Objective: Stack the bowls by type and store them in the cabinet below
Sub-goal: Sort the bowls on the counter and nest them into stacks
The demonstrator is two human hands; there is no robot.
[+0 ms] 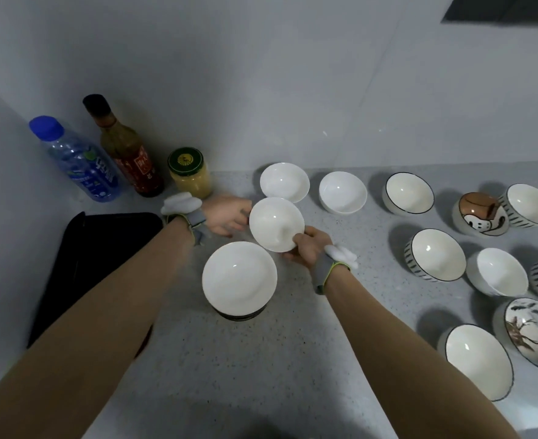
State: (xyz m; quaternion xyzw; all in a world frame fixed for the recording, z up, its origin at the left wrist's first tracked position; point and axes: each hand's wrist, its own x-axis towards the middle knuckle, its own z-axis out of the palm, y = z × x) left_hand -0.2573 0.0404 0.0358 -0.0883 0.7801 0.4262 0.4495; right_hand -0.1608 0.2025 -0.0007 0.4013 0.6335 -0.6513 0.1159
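From the head camera, the right hand [309, 245] has its grip closed on the near rim of a plain white bowl [275, 224], thumb inside the rim and the bowl tilted above the worktop [261, 359]. The left hand [225, 215] meets the same bowl at its far-left edge, fingers loosely curled; whether they clamp it I cannot tell. Just below the grip and to its left sits a wide white bowl [239, 278] atop a dark-rimmed stack. Beyond the grip stand two more white bowls [284, 182], one behind the held bowl, one further right. Well right of the grip, striped and patterned bowls [435, 255] are spread apart. Left of the grip lies a black tray [81, 264].
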